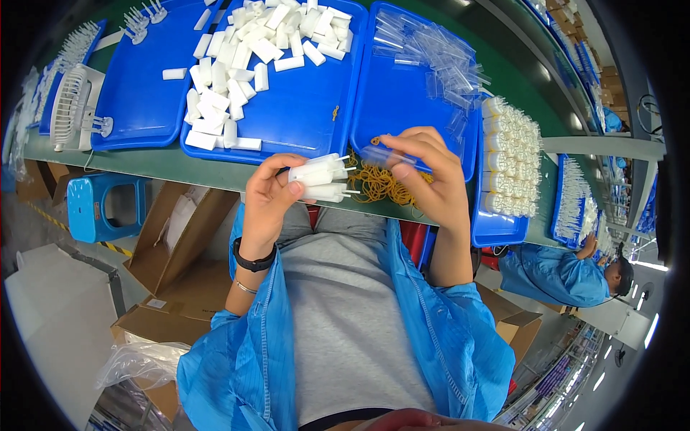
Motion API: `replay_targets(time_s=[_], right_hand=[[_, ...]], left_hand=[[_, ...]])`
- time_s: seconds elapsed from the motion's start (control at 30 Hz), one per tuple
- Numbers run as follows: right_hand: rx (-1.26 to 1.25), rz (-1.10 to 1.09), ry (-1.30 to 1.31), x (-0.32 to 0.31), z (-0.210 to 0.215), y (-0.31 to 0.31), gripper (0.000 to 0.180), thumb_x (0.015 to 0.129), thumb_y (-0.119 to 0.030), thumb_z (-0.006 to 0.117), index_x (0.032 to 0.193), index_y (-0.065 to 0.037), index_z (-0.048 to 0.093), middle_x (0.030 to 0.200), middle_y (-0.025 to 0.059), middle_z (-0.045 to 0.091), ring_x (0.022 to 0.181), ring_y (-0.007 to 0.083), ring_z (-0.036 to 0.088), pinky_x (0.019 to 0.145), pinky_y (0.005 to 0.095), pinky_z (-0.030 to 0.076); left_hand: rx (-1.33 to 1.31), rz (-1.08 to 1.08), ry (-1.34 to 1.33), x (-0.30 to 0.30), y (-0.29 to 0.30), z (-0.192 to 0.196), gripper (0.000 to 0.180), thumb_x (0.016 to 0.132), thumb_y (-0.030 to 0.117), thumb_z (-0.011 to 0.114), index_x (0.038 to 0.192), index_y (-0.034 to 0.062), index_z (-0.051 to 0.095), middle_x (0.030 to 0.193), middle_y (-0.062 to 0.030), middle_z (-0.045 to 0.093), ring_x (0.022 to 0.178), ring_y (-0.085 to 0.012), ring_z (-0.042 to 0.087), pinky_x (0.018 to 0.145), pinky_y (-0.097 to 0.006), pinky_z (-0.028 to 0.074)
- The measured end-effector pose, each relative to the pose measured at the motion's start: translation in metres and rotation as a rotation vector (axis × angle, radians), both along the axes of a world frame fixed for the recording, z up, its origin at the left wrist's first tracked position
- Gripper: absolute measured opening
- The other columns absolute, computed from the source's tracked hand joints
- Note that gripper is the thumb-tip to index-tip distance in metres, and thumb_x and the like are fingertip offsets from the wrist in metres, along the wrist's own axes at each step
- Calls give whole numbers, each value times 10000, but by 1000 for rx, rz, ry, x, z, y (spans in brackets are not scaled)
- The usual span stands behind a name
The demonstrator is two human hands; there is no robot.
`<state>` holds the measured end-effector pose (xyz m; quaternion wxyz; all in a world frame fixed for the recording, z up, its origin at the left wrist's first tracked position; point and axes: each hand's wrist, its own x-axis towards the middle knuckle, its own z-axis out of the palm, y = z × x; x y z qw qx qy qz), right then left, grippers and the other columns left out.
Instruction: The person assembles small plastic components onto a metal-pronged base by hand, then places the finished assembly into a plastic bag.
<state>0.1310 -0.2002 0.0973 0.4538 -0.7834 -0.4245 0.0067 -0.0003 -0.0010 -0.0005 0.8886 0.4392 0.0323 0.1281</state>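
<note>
My left hand [267, 200] is closed round a bundle of white plastic pieces [316, 177], whose thin white stems point right. Across from it, my right hand [437, 176] pinches a transparent plastic tube [382, 156] between thumb and fingers; the tube is slightly blurred and its left end lies a little apart from the stems. Yellow rubber bands [379, 185] lie in a loose pile between the hands at the table's near edge. Beyond my left hand, a blue tray [302, 118] bears a heap of white blocks [241, 61].
More transparent tubes [438, 54] lie in the blue tray [384, 97] at right. Beside it, bundled white pieces [509, 158] stand in rows. At left are a white fan [70, 108], a blue stool [88, 208] and cardboard boxes [169, 237]. A person in blue [557, 273] sits at right.
</note>
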Motion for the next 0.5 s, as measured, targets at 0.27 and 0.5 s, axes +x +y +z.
replay_targets(time_s=[0.27,0.5], right_hand=[[112,107,123,-10,-7,19,306,621,-138,823,884,-75,679,753,22,636,721,150,571,669,283,445],[163,93,147,-17,-10,27,304,622,-118,817,895,-71,693,739,27,637,700,147,570,633,272,440]], left_hand=[[7,20,49,2,-3,8,272,886,59,571,1151,1,558,1172,-130,529,1009,-220,593,698,-314,588],[76,10,-22,2,-5,8,360,809,-37,623,1158,-23,538,1174,-119,499,1021,-200,566,715,-304,590]])
